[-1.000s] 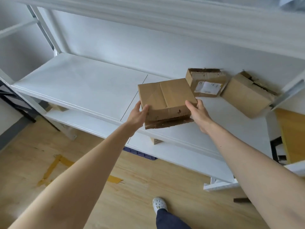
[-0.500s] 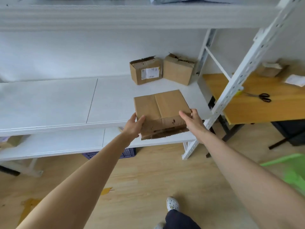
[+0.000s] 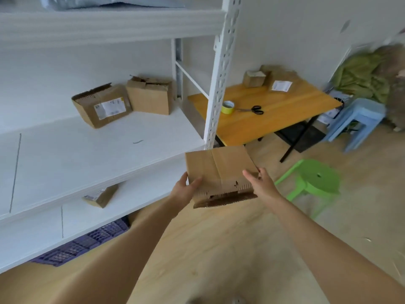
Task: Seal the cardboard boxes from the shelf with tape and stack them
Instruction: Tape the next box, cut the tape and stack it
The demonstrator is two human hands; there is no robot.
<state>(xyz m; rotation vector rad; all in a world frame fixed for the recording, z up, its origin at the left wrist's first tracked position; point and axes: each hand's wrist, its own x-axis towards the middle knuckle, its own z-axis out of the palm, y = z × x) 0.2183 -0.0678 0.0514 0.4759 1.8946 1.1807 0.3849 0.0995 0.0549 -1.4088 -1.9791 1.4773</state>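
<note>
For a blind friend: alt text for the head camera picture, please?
Left hand and right hand hold a small cardboard box beside a white shelf holding a labelled box and a plain box. Yellow tape and scissors lie on a wooden table beyond.

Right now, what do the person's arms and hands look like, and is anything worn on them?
Both are bare. The left forearm and right forearm show no sleeve up to the picture's edge. The left hand and right hand have no glove, and no watch, bracelet or ring shows.
</note>
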